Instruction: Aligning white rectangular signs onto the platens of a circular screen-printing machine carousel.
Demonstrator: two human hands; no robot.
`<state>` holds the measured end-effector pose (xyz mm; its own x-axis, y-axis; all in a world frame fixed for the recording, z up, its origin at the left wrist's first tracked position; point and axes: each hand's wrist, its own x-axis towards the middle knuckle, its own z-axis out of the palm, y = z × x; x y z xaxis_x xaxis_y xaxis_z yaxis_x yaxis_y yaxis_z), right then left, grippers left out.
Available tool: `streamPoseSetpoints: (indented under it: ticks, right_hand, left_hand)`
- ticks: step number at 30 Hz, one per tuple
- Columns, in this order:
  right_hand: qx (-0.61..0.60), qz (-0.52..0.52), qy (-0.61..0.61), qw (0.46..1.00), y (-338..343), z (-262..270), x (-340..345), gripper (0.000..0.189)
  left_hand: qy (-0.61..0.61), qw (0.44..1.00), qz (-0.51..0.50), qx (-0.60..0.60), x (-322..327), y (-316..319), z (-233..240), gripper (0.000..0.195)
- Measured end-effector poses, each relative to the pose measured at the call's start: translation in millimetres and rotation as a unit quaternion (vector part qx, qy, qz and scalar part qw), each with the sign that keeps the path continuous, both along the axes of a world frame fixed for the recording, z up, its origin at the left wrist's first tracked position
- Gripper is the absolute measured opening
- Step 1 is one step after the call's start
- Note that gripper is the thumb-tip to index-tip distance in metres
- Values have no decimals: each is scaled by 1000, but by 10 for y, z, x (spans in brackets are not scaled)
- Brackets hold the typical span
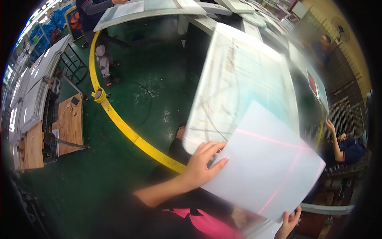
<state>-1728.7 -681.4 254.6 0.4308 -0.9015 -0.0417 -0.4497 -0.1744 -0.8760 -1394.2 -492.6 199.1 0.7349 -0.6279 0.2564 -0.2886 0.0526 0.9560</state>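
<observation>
A plain white sheet (262, 167) is tilted over the near end of a pale platen (215, 89), with thin red laser lines crossing it. My left hand (201, 164) is at the sheet's left edge, its thumb on the upper face and its fingertips at the rim. At the lower right corner, my right hand (289, 222) grips the sheet between thumb and fingers. The platen's surface is stained and streaked, with a faint blue-green patch partly covered by the sheet. Below my hands, more white material (262, 229) shows in part.
A curved yellow rail (128, 128) sweeps around the left over a green floor (143, 89). Another platen (155, 9) is at the top, beside a standing person (98, 18). On the right, a co-worker (352, 151) reaches toward a further platen. Stacked panels (38, 86) stand far left.
</observation>
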Motion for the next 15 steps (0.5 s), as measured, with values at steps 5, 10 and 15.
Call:
streamPoseSetpoints:
  ticks: [5,10,15]
  right_hand:
    - [36,5,-68,997,-172,-55,552,55]
    - [44,52,-50,996,-527,-209,954,49]
    - [-38,75,-37,996,-833,-354,1802,46]
  left_hand:
    - [-104,992,-35,69,199,125,-97,50]
    - [-133,980,-83,121,620,76,-7,63]
    - [-206,961,-87,161,1536,-280,-14,71]
